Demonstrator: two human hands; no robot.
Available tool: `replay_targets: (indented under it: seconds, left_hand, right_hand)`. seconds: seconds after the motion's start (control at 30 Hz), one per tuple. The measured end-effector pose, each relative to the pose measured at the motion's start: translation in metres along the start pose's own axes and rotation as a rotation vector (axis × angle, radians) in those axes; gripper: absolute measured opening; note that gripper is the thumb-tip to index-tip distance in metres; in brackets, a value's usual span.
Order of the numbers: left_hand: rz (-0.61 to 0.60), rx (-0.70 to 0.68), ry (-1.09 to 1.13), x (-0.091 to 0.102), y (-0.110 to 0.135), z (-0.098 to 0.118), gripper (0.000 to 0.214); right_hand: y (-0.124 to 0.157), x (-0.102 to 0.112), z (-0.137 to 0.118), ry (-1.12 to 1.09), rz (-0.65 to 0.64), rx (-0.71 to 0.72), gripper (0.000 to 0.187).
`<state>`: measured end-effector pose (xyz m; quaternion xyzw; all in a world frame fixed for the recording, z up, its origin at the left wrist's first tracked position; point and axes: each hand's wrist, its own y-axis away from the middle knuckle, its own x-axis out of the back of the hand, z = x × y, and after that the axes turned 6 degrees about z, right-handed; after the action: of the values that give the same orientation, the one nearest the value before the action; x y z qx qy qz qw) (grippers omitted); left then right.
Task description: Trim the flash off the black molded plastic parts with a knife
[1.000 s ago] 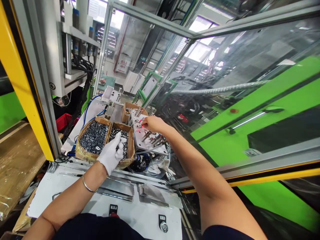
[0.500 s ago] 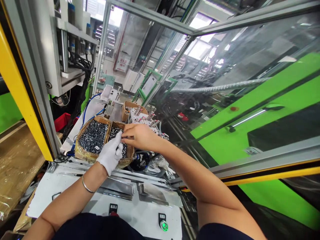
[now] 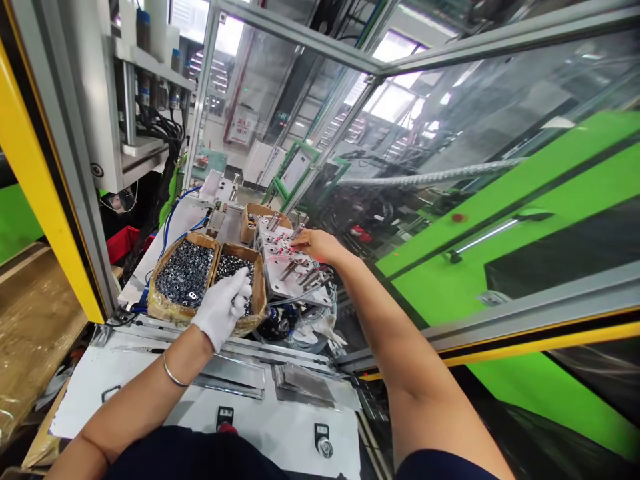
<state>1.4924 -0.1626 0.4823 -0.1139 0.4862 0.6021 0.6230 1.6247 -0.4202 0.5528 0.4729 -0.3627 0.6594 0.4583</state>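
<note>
Glass panels (image 3: pixel 450 133) behind; gloved left hand (image 3: pixel 223 307) curls over a box (image 3: pixel 261 288) of nuts (image 3: pixel 231 265), right hand (image 3: pixel 315 245) touches a metal plate (image 3: pixel 283 283); both grips hidden, cannot tell.

Before us: nut box (image 3: pixel 173 311) left, second nut box (image 3: pixel 261 288) beside it, fixture plate (image 3: pixel 280 283) right, third box (image 3: pixel 246 228) behind, button panel (image 3: pixel 280 441) nearest us.
</note>
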Motion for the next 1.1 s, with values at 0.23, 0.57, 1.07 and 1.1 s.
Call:
replay_targets:
  seconds: [0.23, 0.57, 1.07, 1.1]
  left_hand:
    - [-0.071, 0.022, -0.074, 0.006, -0.006, -0.003, 0.048]
    - [-0.163, -0.090, -0.177, 0.006, -0.004, -0.008, 0.057]
    - [-0.089, -0.035, -0.005, -0.001, -0.002, -0.008, 0.029]
    - [-0.075, -0.043, 0.060, 0.000, -0.004, -0.008, 0.019]
  right_hand:
    - [0.000, 0.001, -0.003, 0.034, -0.004, -0.012, 0.029]
    - [0.016, 0.039, -0.039, -0.291, 0.219, 0.087, 0.030]
    - [0.045, 0.048, -0.106, -0.675, 0.244, 0.277, 0.014]
    - [0.040, 0.047, -0.091, -0.624, 0.288, 0.177, 0.016]
